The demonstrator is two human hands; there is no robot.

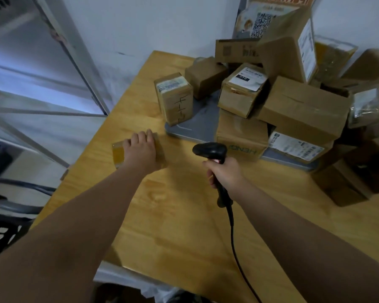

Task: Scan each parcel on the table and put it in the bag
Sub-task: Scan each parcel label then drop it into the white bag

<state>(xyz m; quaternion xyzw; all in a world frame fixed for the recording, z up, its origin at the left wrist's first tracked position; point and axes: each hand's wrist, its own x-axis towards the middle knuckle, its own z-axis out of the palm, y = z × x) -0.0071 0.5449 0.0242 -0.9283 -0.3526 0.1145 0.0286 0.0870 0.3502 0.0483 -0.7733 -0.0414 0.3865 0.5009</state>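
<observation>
Scan step, one parcel singled out, not yet bagged.

Holds small taped parcel (118, 153) flat on tabletop (173, 219) w/ L hand (141, 150): palm down on top, fingers hooked over far edge, thumb hidden. Looks like a grip rather than a mere press.

Grips corded barcode scanner (208, 149) by the handle w/ R hand (224, 174), fingers wrapped round, cable (234, 235) trailing back toward the body. Scanner head sits between the two hands, nose pointing toward L hand side, clear of the parcel.

No label visible on the parcel; top mostly covered by L hand, so can't tell which face carries the barcode.

Beyond and to the right of R hand: heap of cardboard parcels (304, 110) on grey tray (184, 130), still waiting. Upright box w/ pen marks (176, 99) just beyond L hand.

Next move, prob.: lift or turn parcel so barcode faces scanner, uncover it, aim head at it, pull trigger. Then carry to bag. Bag not clearly in view; pale plastic (123, 275) at near tabletop edge, below L forearm, maybe it, can't tell.
</observation>
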